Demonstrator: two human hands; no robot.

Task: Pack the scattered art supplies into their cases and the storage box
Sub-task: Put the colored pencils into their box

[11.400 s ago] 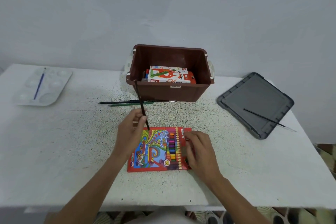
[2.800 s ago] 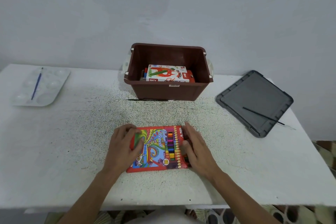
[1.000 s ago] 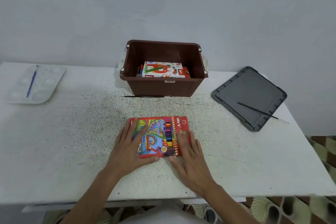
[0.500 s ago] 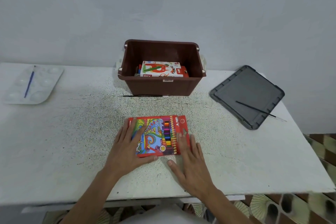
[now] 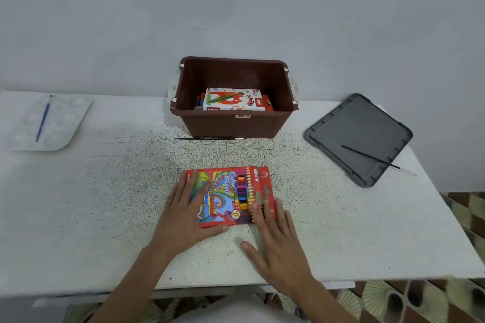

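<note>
— Two hands are seen; how are the fingers (image 5: 196, 189) held?
— Straight and flat: the left hand (image 5: 183, 217) is pressed on the red cardboard colour-pencil case (image 5: 228, 191), and the right hand (image 5: 278, 241) is laid on its near right corner. Nothing is gripped, whereas its ends were clasped earlier.
— And the case?
— It is laid on the white speckled surface (image 5: 105, 204), before the brown plastic storage box (image 5: 231, 126).

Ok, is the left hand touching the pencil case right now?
Touching. Head view shows the left hand flat on the pencil case, fingers straight across its cover.
</note>
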